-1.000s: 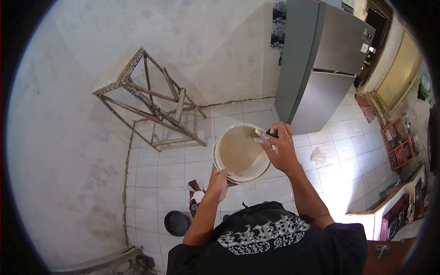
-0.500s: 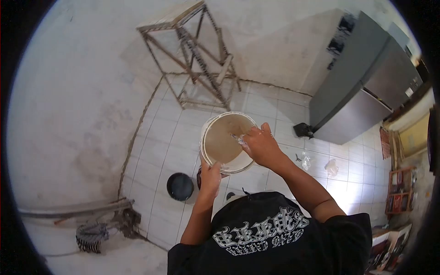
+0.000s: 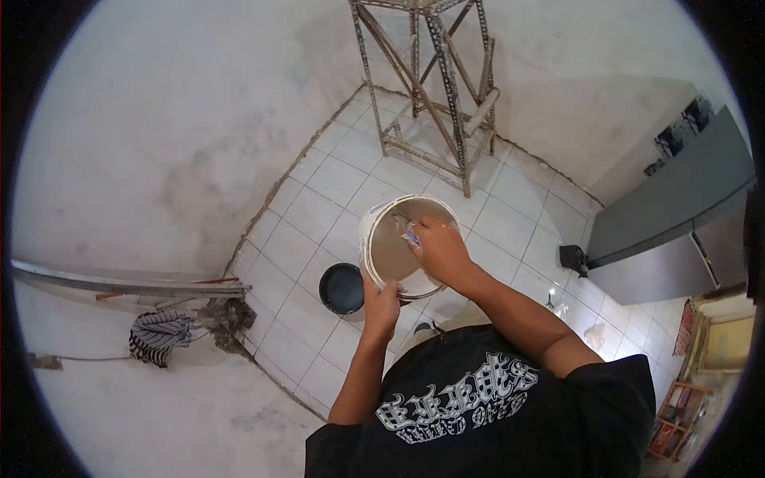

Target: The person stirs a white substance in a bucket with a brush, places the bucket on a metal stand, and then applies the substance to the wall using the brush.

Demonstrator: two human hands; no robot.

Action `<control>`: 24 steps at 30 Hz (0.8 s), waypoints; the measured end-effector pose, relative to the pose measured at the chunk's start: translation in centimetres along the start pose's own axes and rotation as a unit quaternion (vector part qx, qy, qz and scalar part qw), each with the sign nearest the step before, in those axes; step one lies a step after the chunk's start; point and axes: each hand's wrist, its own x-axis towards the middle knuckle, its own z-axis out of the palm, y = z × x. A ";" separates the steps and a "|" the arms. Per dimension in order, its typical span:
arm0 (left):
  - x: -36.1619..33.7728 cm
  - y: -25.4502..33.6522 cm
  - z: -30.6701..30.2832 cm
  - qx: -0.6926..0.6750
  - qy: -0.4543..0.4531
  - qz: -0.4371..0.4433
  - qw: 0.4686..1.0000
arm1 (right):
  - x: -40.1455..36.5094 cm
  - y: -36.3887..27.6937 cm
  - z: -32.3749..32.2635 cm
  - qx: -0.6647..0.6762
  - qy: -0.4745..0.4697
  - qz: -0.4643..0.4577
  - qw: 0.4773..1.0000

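A round white bucket (image 3: 367, 236) is tilted in front of my body, with pale, greyish-beige material inside. My left hand (image 3: 382, 307) grips its near left rim, thumb over the edge. Inside the mouth, my right hand (image 3: 441, 252) is closed around a small tool (image 3: 411, 238) smeared with white and showing some blue. I cannot tell the tool's kind, since my fingers cover most of it. White residue marks the bucket's rim and my fingers. Just left of the bucket, a dark round basin (image 3: 342, 288) stands on the tiles.
A tall metal-framed stand (image 3: 450, 103) with crossed braces is at the far wall. On the right are a grey refrigerator (image 3: 669, 215) and a small black object (image 3: 573, 260) by its base. Long metal bars (image 3: 127, 283) and a striped cloth (image 3: 162, 336) lie at the left.
The camera view has turned, so the stand and refrigerator sit farther right. My right hand has moved deeper into the bucket with the tool. My left hand keeps hold of the rim.
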 end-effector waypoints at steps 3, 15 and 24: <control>1.3 0.3 1.3 0.011 0.025 0.007 1.000 | 1.7 1.2 0.7 0.065 -0.048 -0.002 0.997; 7.6 2.2 15.0 -0.012 0.034 -0.003 0.999 | 6.2 15.4 -7.4 0.112 -0.038 -0.038 0.992; 11.5 -1.6 23.4 0.021 0.039 0.066 0.997 | 9.3 23.0 -10.5 0.081 -0.093 0.008 0.992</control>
